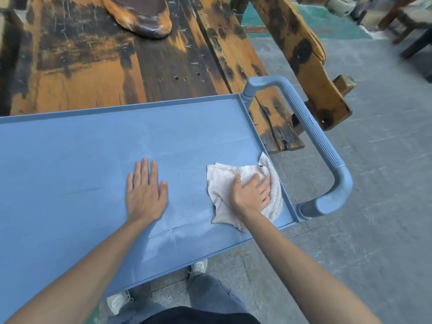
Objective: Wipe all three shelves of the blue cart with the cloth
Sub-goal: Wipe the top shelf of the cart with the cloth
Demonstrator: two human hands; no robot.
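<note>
The blue cart's top shelf (70, 148) fills the left and middle of the head view, with a raised rim around it. My right hand (251, 195) presses down on a white terry cloth (222, 181) near the shelf's right end, fingers curled over the bunched fabric. My left hand (146, 190) lies flat on the bare shelf to the left of the cloth, fingers spread, holding nothing. The cart's blue ribbed handle (313, 134) curves around the right end. The lower shelves are hidden under the top one.
A worn dark-and-orange wooden table (93, 66) stands right behind the cart, with a brown object (142, 17) on it. A wooden bench (301, 54) angles off to the right. Grey stone floor (374, 183) lies on the right; my shoes and trousers show below.
</note>
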